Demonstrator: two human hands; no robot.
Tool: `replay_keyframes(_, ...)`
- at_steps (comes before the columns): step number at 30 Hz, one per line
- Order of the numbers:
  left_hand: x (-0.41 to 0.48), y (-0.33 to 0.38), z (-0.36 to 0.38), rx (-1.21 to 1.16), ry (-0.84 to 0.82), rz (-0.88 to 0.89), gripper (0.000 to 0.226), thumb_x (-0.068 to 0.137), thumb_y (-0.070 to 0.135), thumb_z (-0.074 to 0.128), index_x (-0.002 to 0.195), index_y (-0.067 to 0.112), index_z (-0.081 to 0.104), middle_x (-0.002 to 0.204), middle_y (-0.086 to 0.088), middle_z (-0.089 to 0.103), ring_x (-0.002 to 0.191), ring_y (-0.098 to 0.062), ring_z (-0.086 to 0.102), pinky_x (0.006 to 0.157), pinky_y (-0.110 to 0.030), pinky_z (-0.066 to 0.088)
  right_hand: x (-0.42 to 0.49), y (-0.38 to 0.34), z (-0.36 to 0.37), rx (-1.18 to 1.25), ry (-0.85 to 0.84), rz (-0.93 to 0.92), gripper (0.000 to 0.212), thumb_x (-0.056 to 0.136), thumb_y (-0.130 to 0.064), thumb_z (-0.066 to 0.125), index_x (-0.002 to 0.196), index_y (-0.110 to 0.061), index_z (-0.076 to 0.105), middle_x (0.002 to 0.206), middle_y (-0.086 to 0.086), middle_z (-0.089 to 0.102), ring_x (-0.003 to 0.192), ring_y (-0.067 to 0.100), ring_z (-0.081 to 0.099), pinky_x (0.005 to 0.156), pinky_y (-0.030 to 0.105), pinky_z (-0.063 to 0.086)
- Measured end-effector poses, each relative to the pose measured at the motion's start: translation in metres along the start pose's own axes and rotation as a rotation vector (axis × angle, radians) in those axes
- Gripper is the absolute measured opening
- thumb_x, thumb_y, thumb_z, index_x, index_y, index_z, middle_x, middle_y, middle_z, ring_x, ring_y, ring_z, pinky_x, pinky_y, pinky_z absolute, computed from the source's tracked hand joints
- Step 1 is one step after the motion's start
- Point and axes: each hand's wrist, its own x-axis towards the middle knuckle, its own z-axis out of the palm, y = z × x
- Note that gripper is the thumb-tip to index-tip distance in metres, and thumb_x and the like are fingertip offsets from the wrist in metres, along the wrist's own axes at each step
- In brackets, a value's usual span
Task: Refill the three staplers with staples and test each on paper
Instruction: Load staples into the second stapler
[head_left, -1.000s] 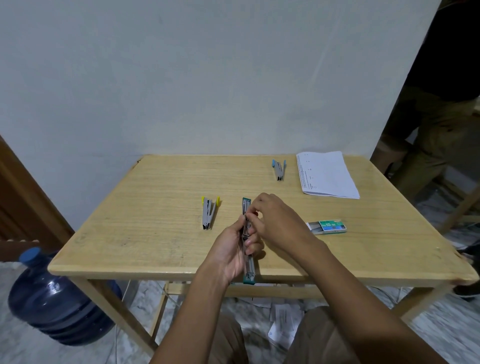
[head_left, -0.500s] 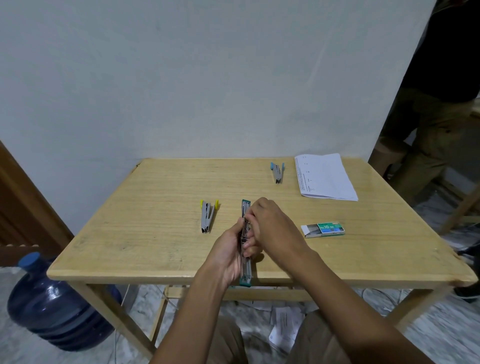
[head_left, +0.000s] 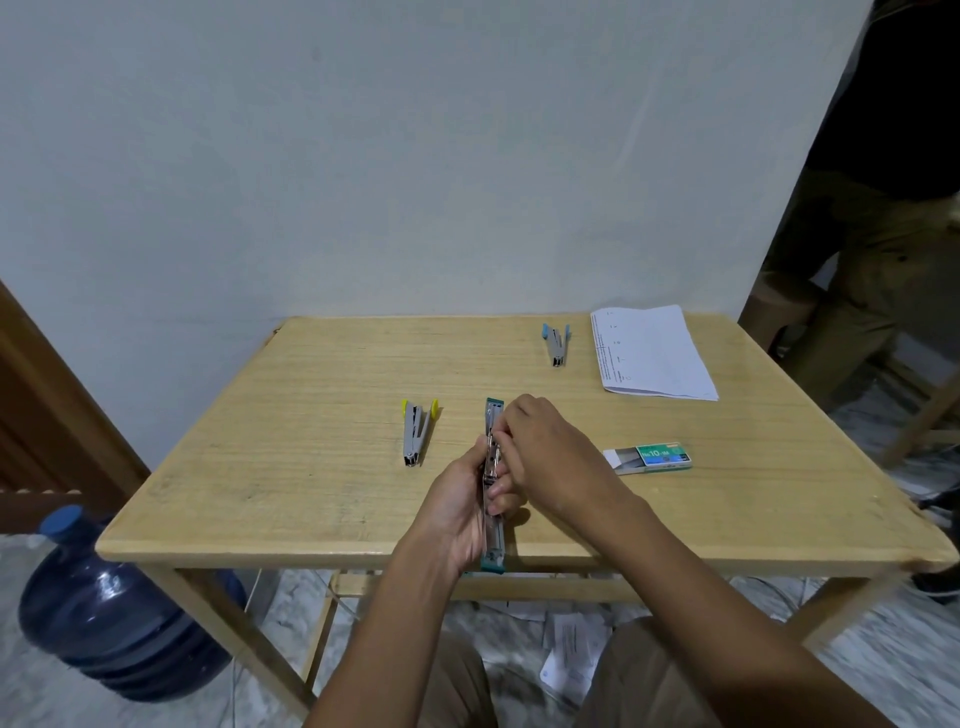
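A teal stapler (head_left: 493, 540) is folded fully open into one long strip near the table's front edge. My left hand (head_left: 457, 509) grips its middle from the left. My right hand (head_left: 550, 457) has its fingertips curled down onto the metal channel at the hinge; whether they pinch staples is hidden. A yellow stapler (head_left: 418, 431) lies left of them. Far back lies a blue stapler (head_left: 557, 344). Beside it sits a sheet of white paper (head_left: 652, 353). The green staple box (head_left: 652, 458) lies to the right with its tray slid out.
The wooden table (head_left: 311, 493) stands against a white wall. A blue water jug (head_left: 114, 608) sits on the floor at the left. Paper scraps (head_left: 569, 660) lie under the table. A person in dark clothes (head_left: 883, 218) stands at the far right.
Both hands stay on the teal stapler. My right hand's fingers have shifted slightly along the channel near the hinge. Nothing else on the table has moved.
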Motion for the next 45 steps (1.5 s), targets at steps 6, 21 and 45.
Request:
replay_keyframes(6,0.005,0.000,-0.006,0.057,0.011,-0.017,0.044,0.104,0.037,0.037,0.074,0.010,0.054,0.052,0.000,0.039,0.039,-0.006,0.029,0.047,-0.016,0.016,-0.003,0.005,-0.012,0.128,-0.032,-0.037,0.017,0.101,-0.029,0.049,0.108,-0.018,0.059,0.111,-0.006,0.053,0.103,0.008,0.046,0.088,0.030,0.045)
replay_keyframes(21,0.001,0.000,-0.001,0.081,0.009,-0.024,0.040,0.104,0.037,0.037,0.082,0.008,0.052,0.055,0.000,0.033,0.037,-0.006,0.029,0.033,-0.014,0.025,-0.014,-0.001,0.002,0.595,0.135,0.172,0.011,0.096,-0.016,0.061,0.102,-0.021,0.069,0.094,-0.011,0.066,0.086,-0.002,0.063,0.075,0.010,0.047)
replay_keyframes(45,0.002,0.001,-0.008,0.188,-0.019,-0.046,0.050,0.102,0.045,0.036,0.064,0.014,0.047,0.049,0.002,0.031,0.038,-0.008,0.027,0.049,-0.019,0.018,-0.010,0.005,0.005,0.590,0.157,0.223,0.014,0.091,-0.024,0.069,0.086,-0.037,0.070,0.091,-0.016,0.068,0.091,0.000,0.063,0.085,0.035,0.055)
